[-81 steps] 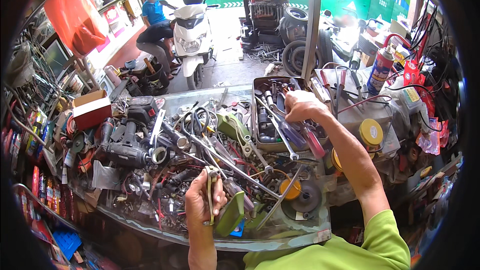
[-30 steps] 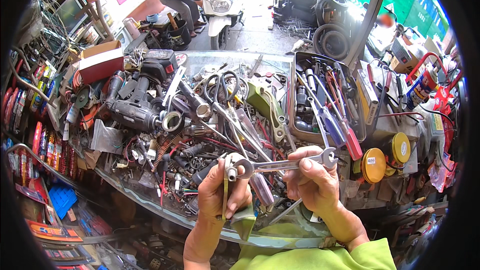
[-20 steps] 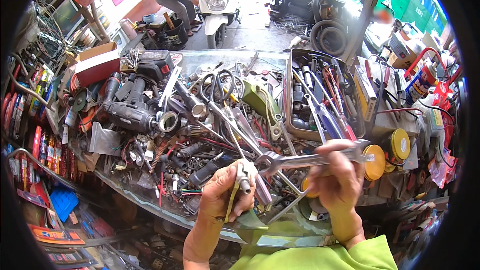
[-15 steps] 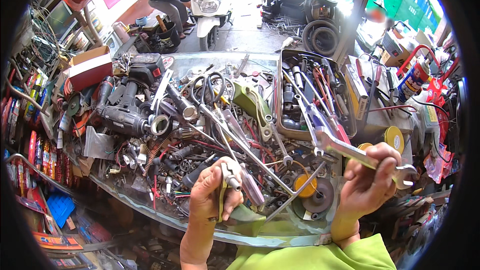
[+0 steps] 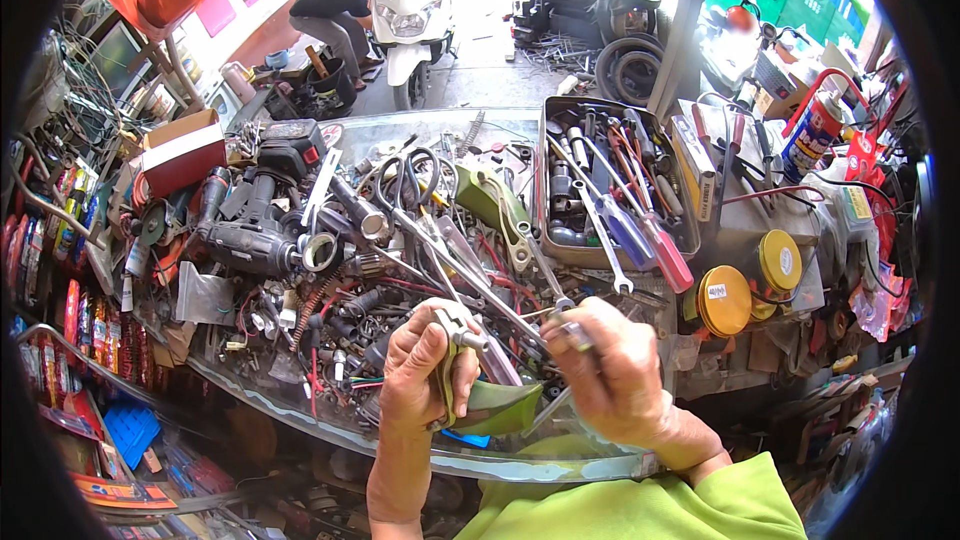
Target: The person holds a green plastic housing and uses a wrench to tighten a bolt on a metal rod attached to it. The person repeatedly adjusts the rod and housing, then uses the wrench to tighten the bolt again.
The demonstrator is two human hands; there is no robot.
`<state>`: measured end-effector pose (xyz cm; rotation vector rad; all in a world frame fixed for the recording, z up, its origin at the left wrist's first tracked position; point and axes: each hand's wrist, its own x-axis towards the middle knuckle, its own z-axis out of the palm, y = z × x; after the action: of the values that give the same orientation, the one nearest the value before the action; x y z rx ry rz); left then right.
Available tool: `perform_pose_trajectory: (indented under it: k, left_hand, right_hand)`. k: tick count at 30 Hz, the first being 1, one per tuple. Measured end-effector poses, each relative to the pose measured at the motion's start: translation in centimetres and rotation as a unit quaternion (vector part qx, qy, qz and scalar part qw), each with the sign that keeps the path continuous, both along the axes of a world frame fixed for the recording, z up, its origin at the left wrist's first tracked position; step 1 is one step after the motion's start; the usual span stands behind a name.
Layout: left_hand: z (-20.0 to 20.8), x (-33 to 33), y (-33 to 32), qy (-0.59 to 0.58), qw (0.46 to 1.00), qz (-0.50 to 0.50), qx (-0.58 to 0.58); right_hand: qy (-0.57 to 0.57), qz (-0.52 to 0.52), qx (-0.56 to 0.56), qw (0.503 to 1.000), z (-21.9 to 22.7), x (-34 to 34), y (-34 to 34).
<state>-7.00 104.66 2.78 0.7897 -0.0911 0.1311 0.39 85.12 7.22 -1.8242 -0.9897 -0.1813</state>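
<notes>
My left hand [image 5: 412, 365], fingers closed, grips a curved green metal piece [image 5: 497, 410] with a grey fitting [image 5: 460, 328] and short round stub at its upper end. Opposite it, my right hand [image 5: 612, 365] is closed on a wrench [image 5: 577, 336]. Only a blurred metal end of that wrench shows, pointing toward the stub; a small gap seems to separate them. Behind my hands, a combination wrench [image 5: 545, 268] lies against another green piece [image 5: 490, 202]. A screwdriver [image 5: 500, 362] is partly hidden behind my left hand.
Loose metal parts cover the glass-topped counter [image 5: 290, 405]. A black drill [image 5: 250, 230] lies left, and a metal tool box [image 5: 620, 245] stands behind my right hand. Yellow round tins [image 5: 722, 302] sit right. Beyond are a white scooter [image 5: 405, 25] and a bending person [image 5: 335, 5].
My right hand has swung left and inward with the wrench, from the right side to just beside the left hand. My left hand stays nearly in place, still holding the green piece.
</notes>
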Motion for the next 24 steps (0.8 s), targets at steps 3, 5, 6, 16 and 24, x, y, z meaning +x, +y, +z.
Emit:
perform_pose_trajectory:
  k: [3, 5, 6, 16, 24]
  left_hand:
    - [0.6, -0.1, -0.6, 0.033, 0.997, 0.018, 0.069]
    - [1.1, -0.3, -1.1, 0.057, 0.991, 0.025, 0.121]
    - [1.1, -0.3, -1.3, 0.064, 0.987, 0.023, 0.148]
    - [1.1, 0.2, -2.0, 0.012, 0.987, 0.079, 0.142]
    - [3.1, 3.3, -1.3, 0.132, 0.977, 0.162, -0.034]
  right_hand:
    - [0.016, 0.02, -0.056, 0.998, 0.5, -1.0, 0.8]
    - [0.024, 0.03, -0.084, 0.996, 0.6, -1.4, 0.9]
    - [0.024, 0.034, -0.082, 0.996, 0.5, -1.5, 0.9]
    - [0.027, -0.038, -0.088, 0.995, 1.0, 0.5, -0.6]
    - [-0.095, -0.194, -0.209, 0.954, 3.6, 7.0, -3.8]
